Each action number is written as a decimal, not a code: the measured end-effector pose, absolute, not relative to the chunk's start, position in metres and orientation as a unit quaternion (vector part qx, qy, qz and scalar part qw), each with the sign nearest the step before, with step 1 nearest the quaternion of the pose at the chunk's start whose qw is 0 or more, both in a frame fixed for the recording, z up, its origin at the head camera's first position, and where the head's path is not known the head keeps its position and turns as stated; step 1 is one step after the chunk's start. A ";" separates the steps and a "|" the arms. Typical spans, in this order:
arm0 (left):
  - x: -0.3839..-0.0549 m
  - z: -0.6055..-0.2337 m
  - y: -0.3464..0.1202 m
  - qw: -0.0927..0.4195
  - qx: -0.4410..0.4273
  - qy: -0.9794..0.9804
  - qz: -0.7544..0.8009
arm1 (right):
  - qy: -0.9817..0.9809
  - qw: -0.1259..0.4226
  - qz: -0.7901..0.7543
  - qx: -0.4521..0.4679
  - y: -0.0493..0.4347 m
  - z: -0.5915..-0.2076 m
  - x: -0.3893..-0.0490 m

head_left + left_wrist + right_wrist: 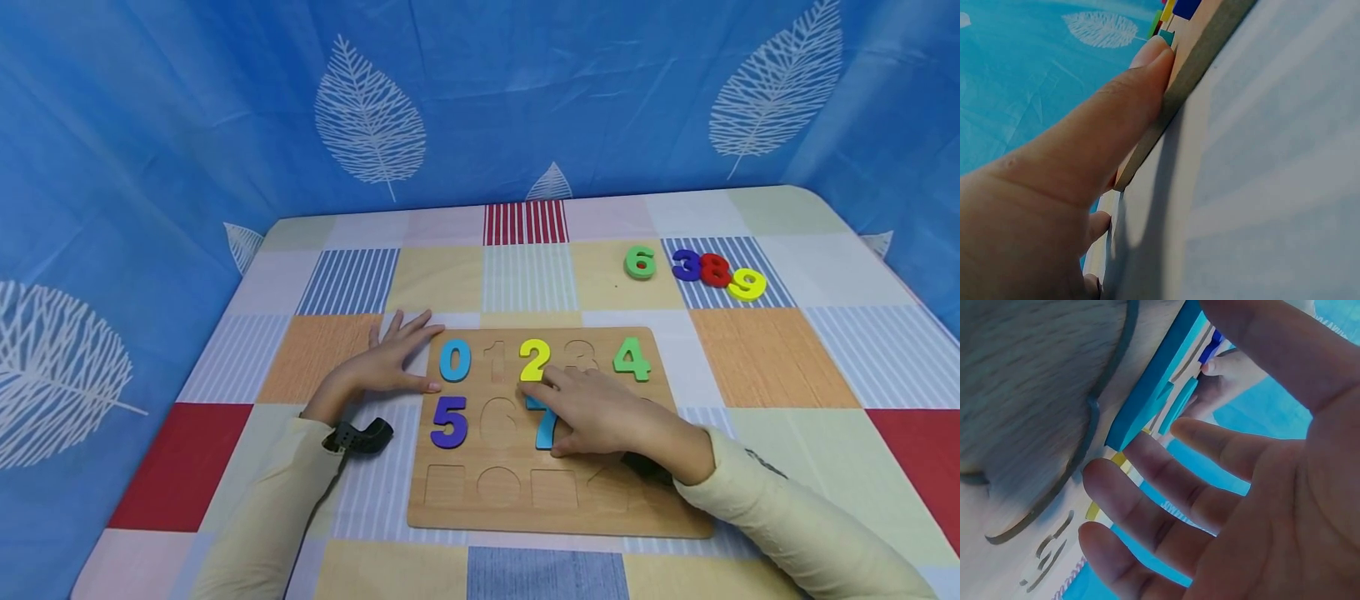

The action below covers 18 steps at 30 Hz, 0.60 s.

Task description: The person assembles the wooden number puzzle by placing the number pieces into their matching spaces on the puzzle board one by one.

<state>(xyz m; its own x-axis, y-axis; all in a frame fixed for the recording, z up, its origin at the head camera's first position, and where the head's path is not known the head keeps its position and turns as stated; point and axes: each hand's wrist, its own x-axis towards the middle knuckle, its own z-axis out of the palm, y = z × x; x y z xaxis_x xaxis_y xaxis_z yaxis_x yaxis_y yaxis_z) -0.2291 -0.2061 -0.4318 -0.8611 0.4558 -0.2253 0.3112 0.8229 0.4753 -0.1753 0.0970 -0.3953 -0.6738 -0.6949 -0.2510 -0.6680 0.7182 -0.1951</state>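
A person's right hand [600, 412] lies flat, fingers straight, over the light-blue foam numeral 7 [545, 429] seated in the wooden number puzzle board [480, 508] on the patchwork-covered desk [772, 358]. The left hand [390, 360], fingers spread and relaxed, presses its thumb against the board's left edge.

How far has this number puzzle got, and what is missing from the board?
Done: 0, 2, 4 and 5 sit in the wooden board. In hand: the right hand lies flat over the blue 7, while the left hand touches the board's edge. Left: slots 1, 3 and 6 are empty; 6, 3, 8 and 9 lie loose on the table.
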 end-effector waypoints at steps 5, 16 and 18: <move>-0.230 -0.433 -0.206 0.166 0.204 0.940 0.219 | 0.909 0.172 -0.057 -0.374 0.102 -0.393 -0.178; -0.232 -0.434 -0.205 0.164 0.202 0.941 0.218 | 0.913 0.172 -0.138 -0.344 0.134 -0.367 -0.210; -0.232 -0.434 -0.206 0.163 0.202 0.941 0.218 | 0.915 0.172 -0.152 -0.333 0.142 -0.364 -0.217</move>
